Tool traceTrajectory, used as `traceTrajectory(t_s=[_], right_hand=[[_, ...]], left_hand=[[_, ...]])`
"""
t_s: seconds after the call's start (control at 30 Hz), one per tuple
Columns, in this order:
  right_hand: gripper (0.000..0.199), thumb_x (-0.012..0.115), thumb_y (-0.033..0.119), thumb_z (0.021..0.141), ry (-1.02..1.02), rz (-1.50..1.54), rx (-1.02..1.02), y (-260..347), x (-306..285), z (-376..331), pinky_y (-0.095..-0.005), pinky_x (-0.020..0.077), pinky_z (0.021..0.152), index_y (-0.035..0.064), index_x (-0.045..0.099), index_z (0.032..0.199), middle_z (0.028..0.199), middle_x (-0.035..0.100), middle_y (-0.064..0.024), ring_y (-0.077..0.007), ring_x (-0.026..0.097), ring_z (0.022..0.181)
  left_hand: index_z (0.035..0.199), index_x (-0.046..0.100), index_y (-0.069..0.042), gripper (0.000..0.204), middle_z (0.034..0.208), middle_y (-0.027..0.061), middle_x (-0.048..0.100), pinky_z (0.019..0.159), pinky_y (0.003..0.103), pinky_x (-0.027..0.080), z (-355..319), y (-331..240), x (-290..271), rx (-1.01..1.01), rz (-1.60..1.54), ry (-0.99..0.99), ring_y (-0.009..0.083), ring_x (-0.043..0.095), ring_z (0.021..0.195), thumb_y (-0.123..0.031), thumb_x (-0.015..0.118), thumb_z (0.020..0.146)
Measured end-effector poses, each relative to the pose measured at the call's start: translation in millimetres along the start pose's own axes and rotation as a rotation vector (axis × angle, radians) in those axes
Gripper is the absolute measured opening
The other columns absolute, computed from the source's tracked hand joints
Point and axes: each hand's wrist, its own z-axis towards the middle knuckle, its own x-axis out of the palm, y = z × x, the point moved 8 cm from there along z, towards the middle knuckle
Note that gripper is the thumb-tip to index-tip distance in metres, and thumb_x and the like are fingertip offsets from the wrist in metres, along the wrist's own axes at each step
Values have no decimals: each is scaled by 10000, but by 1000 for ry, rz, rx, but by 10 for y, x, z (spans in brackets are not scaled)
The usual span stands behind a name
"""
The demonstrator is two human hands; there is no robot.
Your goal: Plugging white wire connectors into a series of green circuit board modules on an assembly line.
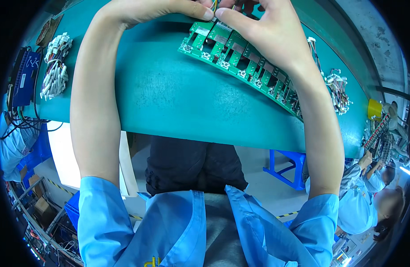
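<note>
A long green circuit board (pixel 234 69) with white connectors, small push buttons and dark cutouts lies at a slant on the green table mat. At its far left corner, my left hand (pixel 178 8) is closed, thumb and fingertips pinching thin coloured wires (pixel 215 5) by a white connector. My right hand (pixel 274 33) reaches over the board from the right, its thumb tip meeting the left thumb at the same wires. Its other fingers curl behind and are partly cut off by the upper edge. Whether the connector is seated in the board cannot be made out.
Bundled wire harnesses with white plugs (pixel 56 69) lie at the left, and another bundle (pixel 338 91) at the right. A blue box with cables (pixel 24 78) stands at the far left edge. A blue stool (pixel 287 169) is below the table (pixel 169 102). Co-workers (pixel 358 207) sit at the right.
</note>
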Motion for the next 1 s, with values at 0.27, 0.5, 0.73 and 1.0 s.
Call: traceTrajectory(t_s=[0.27,0.5,0.73,1.0], right_hand=[[128,712,92,805,88,-175,240,-83,41,1,-293,492,737,-28,683,770,784,665,-98,-181,586,698],[120,697,124,793,33,-298,62,57,59,-22,-335,385,890,19,668,744,811,660,-80,-222,566,759],[117,678,128,799,5,-464,-98,145,82,-80,-348,334,878,40,643,730,844,649,-60,-235,545,776],[110,674,129,803,77,-460,28,157,107,-33,-356,319,868,51,641,733,846,639,-52,-237,543,777]], left_hand=[[919,770,0,71,859,26,723,739,180,485,-29,-50,3,-29,19,29,85,584,760,24,729,867],[923,767,-2,82,854,27,721,736,184,489,-44,-48,-83,5,74,-1,85,585,755,22,728,856],[922,763,-3,77,851,27,716,725,184,482,-30,-86,-93,112,127,46,84,579,746,9,723,857],[900,762,-7,53,797,-5,683,671,185,449,-24,-103,-76,148,193,53,74,529,695,-19,729,860]])
